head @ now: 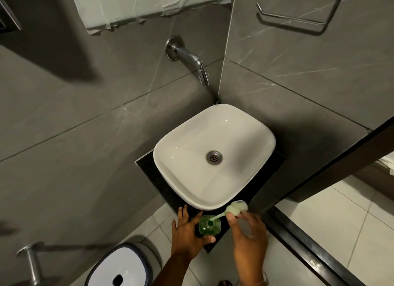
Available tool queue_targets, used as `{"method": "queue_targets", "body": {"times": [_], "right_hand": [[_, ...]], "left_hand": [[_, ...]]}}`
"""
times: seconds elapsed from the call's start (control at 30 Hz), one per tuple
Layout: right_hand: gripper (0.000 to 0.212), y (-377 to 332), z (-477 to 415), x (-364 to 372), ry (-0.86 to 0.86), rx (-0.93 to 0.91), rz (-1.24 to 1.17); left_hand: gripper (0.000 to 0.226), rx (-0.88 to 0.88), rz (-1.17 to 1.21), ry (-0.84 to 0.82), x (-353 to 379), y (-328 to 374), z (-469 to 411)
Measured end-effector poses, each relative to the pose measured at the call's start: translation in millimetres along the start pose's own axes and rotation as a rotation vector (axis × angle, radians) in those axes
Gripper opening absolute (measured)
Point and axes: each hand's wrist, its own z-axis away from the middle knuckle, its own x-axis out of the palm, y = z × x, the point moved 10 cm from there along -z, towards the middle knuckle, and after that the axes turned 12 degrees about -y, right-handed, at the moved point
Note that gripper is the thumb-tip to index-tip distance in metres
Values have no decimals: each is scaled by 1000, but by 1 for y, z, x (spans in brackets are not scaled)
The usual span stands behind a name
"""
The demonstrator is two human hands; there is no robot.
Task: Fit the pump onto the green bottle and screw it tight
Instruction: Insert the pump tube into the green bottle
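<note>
The green bottle (207,227) stands on the black counter just in front of the basin, its neck uncapped. My left hand (187,230) wraps around its left side, thumb across the front. My right hand (248,228) grips the pale pump (236,208) by its head, to the right of and above the bottle. The pump is tilted, and its thin tube slants down-left with the tip inside the bottle's neck. The pump's collar is off the neck.
A white basin (166,157) sits on a black counter (147,168) in the corner, under a chrome wall tap (191,61). A white pedal bin (119,266) stands on the floor at lower left. A dark door frame (319,172) runs along the right.
</note>
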Motion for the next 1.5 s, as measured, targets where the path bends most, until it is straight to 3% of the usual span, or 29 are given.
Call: {"method": "queue_targets", "body": {"times": [0.1, 0.3, 0.57, 1.0, 1.3, 1.5], "right_hand": [[19, -9, 1, 10, -23, -127, 114], [22, -8, 0, -4, 49, -185, 237], [46, -27, 13, -3, 101, -361, 353], [43, -32, 8, -11, 139, -379, 492], [31, -5, 0, 34, -67, -340, 505], [30, 19, -8, 60, -152, -214, 530]], "left_hand": [[101, 2, 7, 12, 0, 0, 0], [101, 0, -19, 4, -1, 3, 2], [101, -9, -43, 0, -2, 3, 1], [99, -7, -36, -6, -5, 5, 3], [96, -16, -47, -21, -4, 3, 2], [79, -5, -60, 24, -6, 5, 2]]}}
